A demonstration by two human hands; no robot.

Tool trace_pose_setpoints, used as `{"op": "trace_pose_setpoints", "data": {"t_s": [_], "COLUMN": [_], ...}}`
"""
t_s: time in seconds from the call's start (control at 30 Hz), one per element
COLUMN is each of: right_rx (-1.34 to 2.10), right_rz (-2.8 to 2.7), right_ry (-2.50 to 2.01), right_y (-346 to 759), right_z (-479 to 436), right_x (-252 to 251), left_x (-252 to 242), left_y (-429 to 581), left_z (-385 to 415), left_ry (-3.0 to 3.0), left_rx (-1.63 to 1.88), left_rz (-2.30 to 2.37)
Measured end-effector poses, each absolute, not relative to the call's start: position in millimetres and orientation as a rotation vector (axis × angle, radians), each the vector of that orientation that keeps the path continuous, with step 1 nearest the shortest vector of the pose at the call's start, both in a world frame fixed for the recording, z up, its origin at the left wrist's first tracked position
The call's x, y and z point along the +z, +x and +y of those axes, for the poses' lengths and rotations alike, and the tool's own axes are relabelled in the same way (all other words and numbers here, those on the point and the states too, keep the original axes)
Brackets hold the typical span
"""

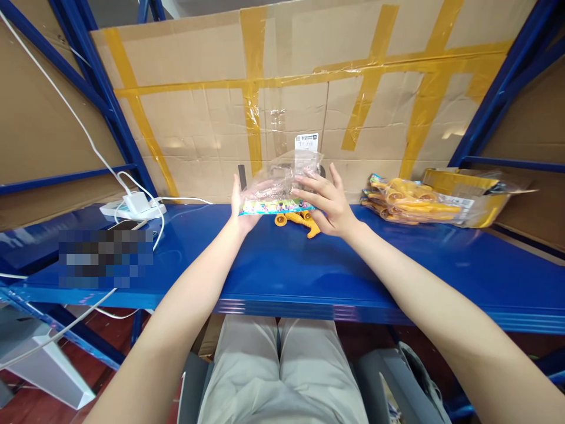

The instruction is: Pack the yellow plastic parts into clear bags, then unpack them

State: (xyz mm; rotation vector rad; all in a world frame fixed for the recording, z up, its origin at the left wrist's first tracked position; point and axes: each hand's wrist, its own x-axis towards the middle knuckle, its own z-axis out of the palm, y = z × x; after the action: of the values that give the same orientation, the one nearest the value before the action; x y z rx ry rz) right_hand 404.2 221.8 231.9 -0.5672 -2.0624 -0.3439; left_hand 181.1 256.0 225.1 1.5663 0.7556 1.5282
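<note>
A clear plastic bag with a colourful printed strip along its lower edge is held up above the blue shelf. My left hand grips its left end, the thumb upright at the side and the other fingers partly hidden under the bag. My right hand lies against the right side of the bag with its fingers spread. A white label with print sticks up behind the bag. Below, an orange plastic toy part with round cups rests on the shelf, partly covered by the bag and my right hand.
On the right, bagged orange toys are piled beside an open cardboard box. A white power strip with cables and a blurred dark object occupy the left. Taped cardboard walls off the back of the blue shelf.
</note>
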Motion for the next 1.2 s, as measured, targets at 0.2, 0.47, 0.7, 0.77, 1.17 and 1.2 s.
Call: {"op": "trace_pose_setpoints", "data": {"t_s": [0.2,0.47,0.7,0.77,1.17,1.2], "right_rx": [-0.045,0.540,1.339,1.422,1.023,0.987], "right_rz": [-2.070,-1.339,-1.118,-1.052,-0.937,-0.946], "right_ry": [-0.504,-0.694,-0.937,-0.965,-0.844,-0.858], "right_y": [411.8,406.3,406.5,402.8,389.1,389.4], "right_z": [231.4,261.5,260.2,253.9,258.0,257.6], "right_x": [225.5,223.8,220.5,220.5,209.2,208.9], "left_x": [229.4,222.8,211.8,210.8,208.2,208.5], "left_y": [175.7,180.6,187.0,187.4,189.3,190.0], "left_z": [260.1,261.2,261.2,261.4,263.5,263.4], "left_ry": [1.429,1.340,1.272,1.242,1.393,1.382], "left_rx": [1.589,1.503,1.255,1.192,1.379,1.388], "left_rz": [0.767,0.804,0.855,0.849,1.103,1.100]}}
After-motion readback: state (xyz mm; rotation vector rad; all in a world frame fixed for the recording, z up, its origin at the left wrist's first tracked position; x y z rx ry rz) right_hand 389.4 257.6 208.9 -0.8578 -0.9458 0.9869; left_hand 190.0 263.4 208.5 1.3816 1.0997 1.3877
